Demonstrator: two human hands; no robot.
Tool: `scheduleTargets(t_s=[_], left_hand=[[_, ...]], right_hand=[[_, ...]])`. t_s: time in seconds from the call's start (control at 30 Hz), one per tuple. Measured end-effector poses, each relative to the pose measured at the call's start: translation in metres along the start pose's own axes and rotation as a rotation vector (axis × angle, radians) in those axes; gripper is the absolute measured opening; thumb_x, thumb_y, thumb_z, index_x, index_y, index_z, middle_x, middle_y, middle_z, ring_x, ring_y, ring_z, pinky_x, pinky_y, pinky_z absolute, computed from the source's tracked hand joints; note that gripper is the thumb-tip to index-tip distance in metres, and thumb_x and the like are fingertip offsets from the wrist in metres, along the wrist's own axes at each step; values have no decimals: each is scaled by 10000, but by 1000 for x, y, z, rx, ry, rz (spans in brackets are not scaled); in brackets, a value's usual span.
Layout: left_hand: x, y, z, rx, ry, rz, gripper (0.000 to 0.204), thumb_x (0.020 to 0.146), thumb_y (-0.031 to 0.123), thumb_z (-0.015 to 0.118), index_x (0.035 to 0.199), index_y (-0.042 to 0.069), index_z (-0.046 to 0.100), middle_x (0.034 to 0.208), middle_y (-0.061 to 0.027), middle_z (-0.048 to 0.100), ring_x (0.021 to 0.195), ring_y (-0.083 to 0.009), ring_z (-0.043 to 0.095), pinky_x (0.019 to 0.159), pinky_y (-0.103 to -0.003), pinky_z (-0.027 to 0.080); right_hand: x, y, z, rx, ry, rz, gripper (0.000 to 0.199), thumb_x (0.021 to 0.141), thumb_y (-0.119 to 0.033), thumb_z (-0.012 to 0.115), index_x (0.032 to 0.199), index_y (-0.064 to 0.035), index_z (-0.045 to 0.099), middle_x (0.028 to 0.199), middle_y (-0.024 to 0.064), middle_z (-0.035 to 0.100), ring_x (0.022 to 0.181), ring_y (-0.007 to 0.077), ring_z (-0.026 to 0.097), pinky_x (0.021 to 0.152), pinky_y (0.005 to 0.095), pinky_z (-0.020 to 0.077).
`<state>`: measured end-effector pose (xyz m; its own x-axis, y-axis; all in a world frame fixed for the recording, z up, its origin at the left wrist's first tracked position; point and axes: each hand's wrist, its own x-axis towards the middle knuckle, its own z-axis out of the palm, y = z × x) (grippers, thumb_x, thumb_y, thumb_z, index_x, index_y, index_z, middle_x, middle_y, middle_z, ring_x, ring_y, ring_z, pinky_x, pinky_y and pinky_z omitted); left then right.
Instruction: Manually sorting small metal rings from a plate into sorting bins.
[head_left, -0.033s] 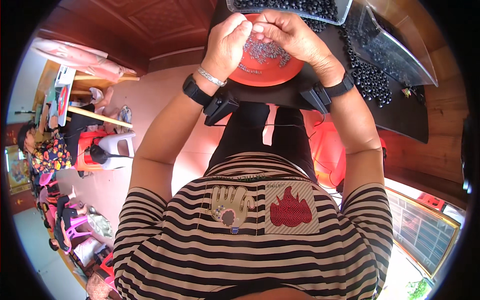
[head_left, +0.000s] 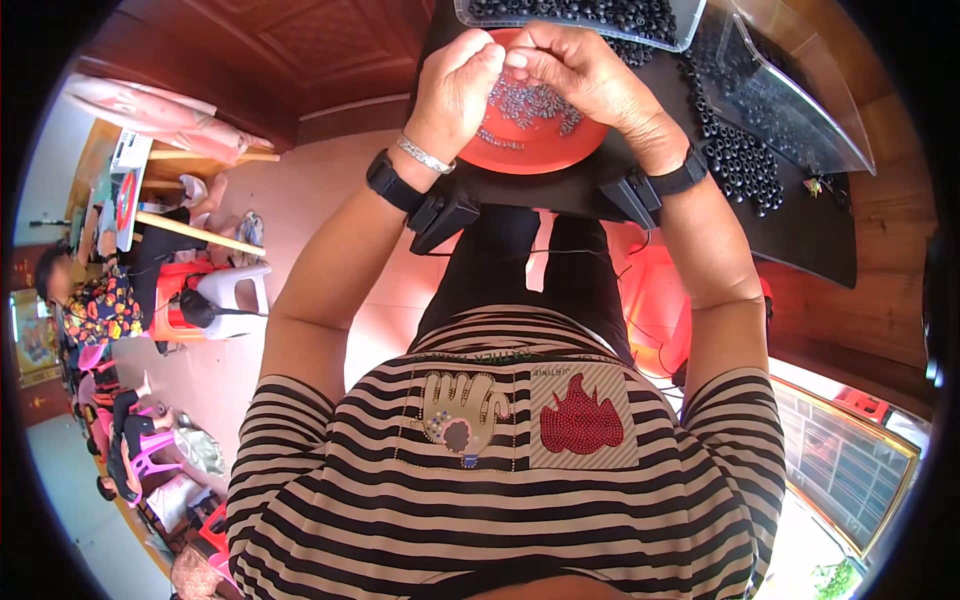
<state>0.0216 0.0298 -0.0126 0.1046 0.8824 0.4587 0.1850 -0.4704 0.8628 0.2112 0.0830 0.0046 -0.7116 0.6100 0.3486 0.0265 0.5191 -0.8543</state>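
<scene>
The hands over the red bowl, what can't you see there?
- Head view: whatever the left hand and right hand pinch, hidden by the fingers.
- Red bowl: far side covered by both hands.
- Clear tray of dark beads: cut off by the top edge.

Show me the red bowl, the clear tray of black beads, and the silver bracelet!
red bowl [head_left: 540,150]: head view, on its bare front rim.
clear tray [head_left: 690,25]: head view, on its right corner wall.
silver bracelet [head_left: 424,155]: head view, on the band across the left wrist.

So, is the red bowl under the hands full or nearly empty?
Partly filled. Small dark beads cover the middle of the red bowl, while its rim is bare; both hands hide the rest.
</scene>
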Motion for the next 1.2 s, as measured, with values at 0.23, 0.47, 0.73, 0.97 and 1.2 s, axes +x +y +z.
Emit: scheduleTargets(t_s=[0.23,0.47,0.73,0.97,1.2], left_hand=[[-3,14,3,-304,61,-299,246,911,221,534,754,32,550,607,1,491,470,-66,425,430,-222,335],[-5,23,-1,-300,15,-409,256,929,267,541,760,75,534,631,-3,492,502,-92,422,471,-226,321],[-10,18,-1,114,3,55,191,981,241,516,939,57,538,639,-56,529,548,-164,548,498,-314,430],[-8,27,-7,636,-77,351,129,951,189,538,927,68,504,738,-151,595,702,-393,609,590,-463,485],[-11,21,-10,-25,-128,-82,235,1002,244,488,885,45,534,631,-35,520,525,-156,515,502,-280,428]], right_hand=[[0,-9,6,-410,104,-150,188,930,-186,660,989,-7,659,829,71,673,773,150,635,733,295,521],[-3,-10,6,-391,95,-170,180,918,-172,676,1007,-17,660,844,74,679,764,152,640,707,285,523],[-5,-6,6,-48,66,48,194,973,-210,616,978,-18,644,809,-10,623,770,79,572,729,254,501],[-7,-5,3,161,-57,114,193,977,-247,601,976,-60,649,764,-39,584,709,38,521,644,205,453],[-5,-5,5,157,-34,78,211,976,-243,616,1028,-38,622,842,-44,578,749,40,507,705,205,464]])
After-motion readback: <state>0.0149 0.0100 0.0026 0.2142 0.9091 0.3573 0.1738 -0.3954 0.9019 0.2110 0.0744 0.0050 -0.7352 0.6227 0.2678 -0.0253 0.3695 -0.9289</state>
